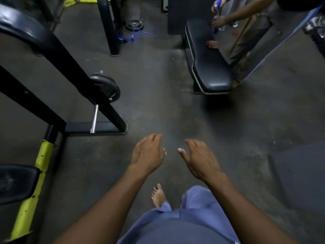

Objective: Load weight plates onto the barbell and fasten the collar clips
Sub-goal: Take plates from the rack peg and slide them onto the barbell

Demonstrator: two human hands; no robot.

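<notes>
My left hand (148, 152) and my right hand (200, 158) hang side by side over the dark floor, palms down, fingers loosely apart, both holding nothing. A small black weight plate (110, 86) sits on a chrome peg (94, 118) of the black rack at the left, well ahead of my left hand. Another black plate (134, 24) lies flat on the floor far back, behind a rack post. No barbell or collar clip shows in this view.
The black and yellow rack frame (28, 205) fills the left side, with a padded seat (15, 182) at its edge. A black bench (207, 64) stands at the right back, another person's hands (218, 22) over it. A blue cord (131, 36) lies by the post.
</notes>
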